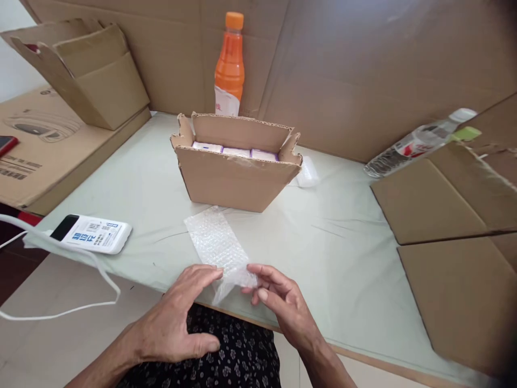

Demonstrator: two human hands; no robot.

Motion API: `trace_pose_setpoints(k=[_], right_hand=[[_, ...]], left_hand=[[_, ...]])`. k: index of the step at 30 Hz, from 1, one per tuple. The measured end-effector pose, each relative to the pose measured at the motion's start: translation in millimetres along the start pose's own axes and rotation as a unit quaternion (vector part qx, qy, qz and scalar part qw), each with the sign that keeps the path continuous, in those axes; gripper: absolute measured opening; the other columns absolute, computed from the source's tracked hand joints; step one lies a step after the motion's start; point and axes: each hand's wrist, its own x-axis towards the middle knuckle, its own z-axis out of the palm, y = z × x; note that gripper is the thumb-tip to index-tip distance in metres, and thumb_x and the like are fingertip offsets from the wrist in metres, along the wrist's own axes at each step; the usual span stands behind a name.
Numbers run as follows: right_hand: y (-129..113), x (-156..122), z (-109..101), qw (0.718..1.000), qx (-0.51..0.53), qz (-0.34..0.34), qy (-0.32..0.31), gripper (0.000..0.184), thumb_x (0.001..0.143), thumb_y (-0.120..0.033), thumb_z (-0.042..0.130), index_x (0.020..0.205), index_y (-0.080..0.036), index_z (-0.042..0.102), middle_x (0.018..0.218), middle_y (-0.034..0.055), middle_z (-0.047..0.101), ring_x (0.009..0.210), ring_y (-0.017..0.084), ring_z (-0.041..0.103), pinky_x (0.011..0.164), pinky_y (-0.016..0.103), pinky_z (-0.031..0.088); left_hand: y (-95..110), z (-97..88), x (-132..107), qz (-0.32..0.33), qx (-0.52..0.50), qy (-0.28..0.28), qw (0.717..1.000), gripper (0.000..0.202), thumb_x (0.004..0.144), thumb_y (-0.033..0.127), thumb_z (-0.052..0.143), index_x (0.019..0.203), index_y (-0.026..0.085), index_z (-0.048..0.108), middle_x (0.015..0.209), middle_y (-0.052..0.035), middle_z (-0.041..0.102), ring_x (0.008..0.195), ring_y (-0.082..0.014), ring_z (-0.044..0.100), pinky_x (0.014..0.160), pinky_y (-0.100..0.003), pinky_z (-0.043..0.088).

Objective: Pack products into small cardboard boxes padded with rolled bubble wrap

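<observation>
A clear bubble wrap bag (218, 240) lies flat on the table, its near end crumpled and lifted at the table's front edge. My left hand (180, 312) is at the left of that end, thumb and fingers spread apart. On the other side, my right hand (283, 302) touches the crumpled end with its fingertips, fingers loosely curved and thumb apart. Just beyond the bag stands an open cardboard box (238, 178), holding several small white boxes with purple edges (236, 152) in a row.
An orange drink bottle (229, 70) stands behind the box. A white power bank (92, 233) with a cable lies left. More bubble wrap (307, 172) is behind the box. Cardboard boxes (456, 291) and a clear bottle (416, 143) stand right; another open box (109, 86) is back left.
</observation>
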Motion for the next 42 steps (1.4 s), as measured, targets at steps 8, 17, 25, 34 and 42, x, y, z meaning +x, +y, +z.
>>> trace_pose_setpoints(k=[8, 17, 25, 34, 42], right_hand=[[-6.4, 38.1, 5.7, 0.998, -0.045, -0.036, -0.008, 0.051, 0.087, -0.039, 0.073, 0.134, -0.026, 0.059, 0.119, 0.01, 0.072, 0.109, 0.023, 0.068, 0.088, 0.037, 0.054], [-14.6, 48.1, -1.8, 0.983, -0.167, -0.076, -0.024, 0.057, 0.095, -0.029, 0.06, 0.149, -0.026, 0.04, 0.128, 0.0123, 0.067, 0.093, 0.018, 0.072, 0.085, 0.039, 0.058], [-8.9, 48.5, -4.1, 0.78, -0.556, -0.267, -0.105, 0.045, 0.089, -0.007, 0.053, 0.13, -0.022, 0.061, 0.143, 0.0124, 0.059, 0.133, 0.031, 0.052, 0.103, 0.055, 0.05], [-6.8, 59.1, 5.0, 0.73, -0.593, -0.323, -0.107, 0.026, 0.096, -0.009, 0.052, 0.112, -0.018, 0.07, 0.131, 0.0127, 0.067, 0.124, 0.03, 0.058, 0.093, 0.048, 0.053], [-13.5, 64.2, 13.7, 0.779, -0.551, -0.287, -0.086, 0.022, 0.101, -0.019, 0.05, 0.112, -0.019, 0.07, 0.096, 0.0078, 0.075, 0.088, 0.022, 0.068, 0.081, 0.04, 0.055]], left_hand=[[-2.6, 17.2, 33.7, -0.173, -0.097, 0.158, 0.967, 0.02, 0.092, 0.028, 0.053, 0.108, 0.02, 0.059, 0.081, 0.0003, 0.063, 0.073, -0.0147, 0.06, 0.067, -0.026, 0.05], [-7.6, 21.1, 26.3, -0.187, -0.137, 0.165, 0.959, 0.057, 0.09, 0.022, 0.051, 0.145, 0.019, 0.038, 0.072, 0.0059, 0.056, 0.059, -0.0113, 0.055, 0.058, -0.024, 0.047], [-9.3, 22.1, 19.1, -0.175, -0.085, 0.154, 0.969, 0.066, 0.089, 0.017, 0.049, 0.152, 0.019, 0.028, 0.073, 0.0059, 0.06, 0.055, -0.0105, 0.057, 0.057, -0.023, 0.05], [-2.6, 20.0, 6.4, -0.003, 0.152, 0.249, 0.956, 0.055, 0.09, 0.019, 0.063, 0.142, 0.019, 0.045, 0.125, -0.0144, 0.061, 0.118, -0.0276, 0.058, 0.099, -0.043, 0.051], [-8.3, 24.9, 17.4, -0.017, 0.08, 0.239, 0.968, 0.025, 0.095, 0.011, 0.052, 0.117, 0.019, 0.063, 0.096, -0.0057, 0.071, 0.091, -0.0202, 0.065, 0.08, -0.035, 0.054]])
